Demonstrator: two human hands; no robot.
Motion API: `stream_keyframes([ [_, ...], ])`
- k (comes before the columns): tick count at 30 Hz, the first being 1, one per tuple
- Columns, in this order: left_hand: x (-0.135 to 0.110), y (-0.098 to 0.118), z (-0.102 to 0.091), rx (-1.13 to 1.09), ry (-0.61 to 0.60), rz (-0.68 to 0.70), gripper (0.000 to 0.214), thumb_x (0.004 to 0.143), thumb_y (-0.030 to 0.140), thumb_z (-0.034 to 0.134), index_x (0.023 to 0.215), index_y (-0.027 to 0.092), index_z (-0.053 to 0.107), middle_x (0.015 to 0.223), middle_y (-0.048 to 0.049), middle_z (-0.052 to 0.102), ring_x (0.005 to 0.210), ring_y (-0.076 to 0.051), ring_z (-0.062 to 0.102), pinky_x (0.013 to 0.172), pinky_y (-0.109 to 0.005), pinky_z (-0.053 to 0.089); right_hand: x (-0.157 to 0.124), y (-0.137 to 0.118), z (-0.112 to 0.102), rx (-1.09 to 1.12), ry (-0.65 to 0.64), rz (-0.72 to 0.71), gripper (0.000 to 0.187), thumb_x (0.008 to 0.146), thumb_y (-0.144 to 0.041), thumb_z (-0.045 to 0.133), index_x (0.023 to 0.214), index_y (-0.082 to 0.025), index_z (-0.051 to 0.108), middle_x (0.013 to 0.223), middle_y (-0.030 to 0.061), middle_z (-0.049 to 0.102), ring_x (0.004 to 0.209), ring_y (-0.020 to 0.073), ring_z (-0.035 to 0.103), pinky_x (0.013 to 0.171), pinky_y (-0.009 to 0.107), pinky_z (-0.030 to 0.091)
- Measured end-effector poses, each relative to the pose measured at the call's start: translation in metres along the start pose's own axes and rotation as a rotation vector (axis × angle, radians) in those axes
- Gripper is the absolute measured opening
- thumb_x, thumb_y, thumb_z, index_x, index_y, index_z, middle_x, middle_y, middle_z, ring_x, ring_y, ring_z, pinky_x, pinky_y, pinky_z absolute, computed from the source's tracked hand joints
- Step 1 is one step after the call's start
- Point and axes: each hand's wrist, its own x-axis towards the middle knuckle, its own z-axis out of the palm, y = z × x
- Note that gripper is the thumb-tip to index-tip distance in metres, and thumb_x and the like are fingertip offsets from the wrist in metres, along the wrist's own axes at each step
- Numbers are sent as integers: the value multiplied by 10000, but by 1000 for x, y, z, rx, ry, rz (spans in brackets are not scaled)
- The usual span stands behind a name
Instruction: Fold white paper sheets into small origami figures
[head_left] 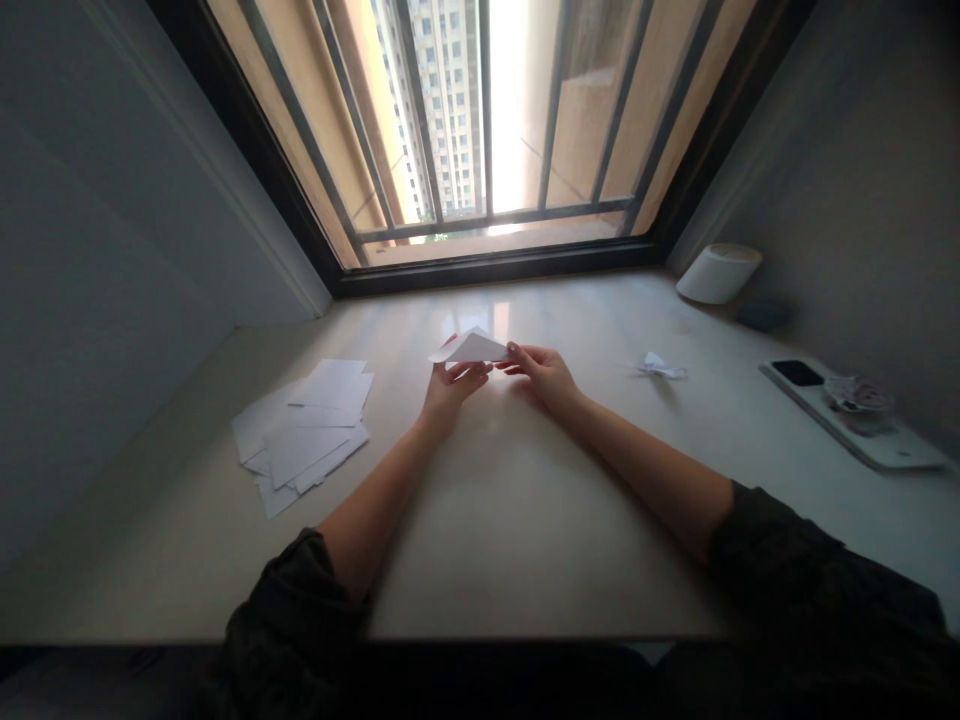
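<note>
Near edge: the pale tabletop (480, 540) is bordered by darkness along its front, and its surface is crossed by both forearms.
Sleeves: a left sleeve (296, 590) and a right sleeve (810, 560), both dark, are gathered around the forearms.
Paper pile, left: several white sheets (311, 435) are overlapped at uneven angles, well apart from the left hand.
Flat item, right: a long white slab (847, 430) is laid near the right wall, with a dark panel (797, 373) set in its far end; a small tangled item (859, 394) is rested on it, too blurred to be identified.
Left hand: the left side of the paper is held by the left hand (448, 390), some fingers being partly covered by it.
Right hand: the right corner is pinched between thumb and fingers of the right hand (546, 376).
Held paper: the folded white paper (474, 347) is raised between both hands, peaked in the middle, above the tabletop.
Small paper, right: a crumpled white piece (658, 367) is left lying beyond the right hand's side.
Far right corner: a white cylinder (716, 277) is seen by the wall.
Window: a dark frame (495, 268) is crossed by upright bars (487, 120), beyond which a tall building (450, 110) is shown.
</note>
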Motion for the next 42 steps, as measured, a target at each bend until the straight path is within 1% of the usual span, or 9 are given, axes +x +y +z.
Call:
stream_keyframes([
  [4, 4, -2, 0, -26, 199, 56, 616, 587, 360, 868, 1066, 180, 525, 942, -36, 668, 865, -174, 678, 910, -393, 518, -4, 0, -1, -9, -6, 52, 525, 694, -691, 657, 807, -185, 739, 721, 59, 715, 715, 187, 652, 742, 338, 510],
  [9, 4, -2, 1, -55, 279, 70, 579, 565, 312, 875, 1010, 181, 527, 924, -19, 653, 893, -156, 655, 883, -358, 537, -8, -1, -1, -53, -19, 29, 431, 653, -606, 742, 770, -192, 723, 722, 34, 699, 680, 160, 622, 700, 307, 498],
  [15, 1, 2, 3, -23, 232, 56, 573, 565, 300, 864, 1048, 193, 573, 959, -32, 674, 940, -187, 659, 893, -377, 532, -10, -1, 2, -46, 6, 5, 392, 650, -559, 770, 731, -180, 710, 678, 30, 688, 641, 147, 618, 671, 299, 507],
  [20, 0, 6, 2, -12, 229, 17, 422, 636, 400, 809, 934, 138, 664, 967, -76, 700, 946, -213, 669, 926, -410, 518, -8, 2, 3, 28, 86, 7, 441, 660, -608, 736, 792, -195, 655, 696, 11, 678, 639, 148, 633, 671, 318, 567],
  [24, 1, 4, -1, -9, 201, 1, 442, 618, 329, 812, 1002, 147, 692, 943, -62, 717, 953, -210, 675, 975, -425, 489, -8, 3, 2, -12, 121, -37, 468, 698, -623, 693, 907, -214, 604, 685, -19, 649, 586, 123, 609, 605, 283, 564],
  [29, 0, 4, -3, 59, 88, -15, 478, 588, 277, 813, 1044, 174, 714, 1035, -60, 718, 1013, -233, 651, 964, -430, 501, -9, 1, -1, -76, 152, -68, 501, 729, -580, 685, 1042, -189, 676, 726, 2, 661, 521, 106, 570, 527, 266, 530],
  [33, -2, 8, -1, 136, 26, -44, 487, 643, 412, 802, 1068, 188, 724, 1068, -78, 713, 1004, -258, 661, 912, -424, 525, -9, 3, -3, -112, 211, -109, 441, 744, -544, 686, 986, -178, 731, 665, 3, 644, 521, 112, 542, 501, 267, 516],
  [37, -1, 6, 0, 152, 75, -34, 521, 659, 487, 786, 1089, 200, 723, 1095, -73, 707, 1005, -245, 659, 854, -365, 545, -11, 3, -3, -217, 204, -179, 397, 777, -529, 663, 986, -202, 749, 626, -6, 624, 542, 120, 540, 521, 266, 517],
  [42, 0, -2, -2, 185, 122, 33, 579, 649, 489, 792, 1136, 187, 704, 978, -65, 731, 918, -214, 666, 798, -326, 548, -14, 1, -2, -296, 138, -197, 389, 807, -526, 634, 1022, -224, 754, 665, 4, 664, 561, 129, 556, 531, 271, 516],
])
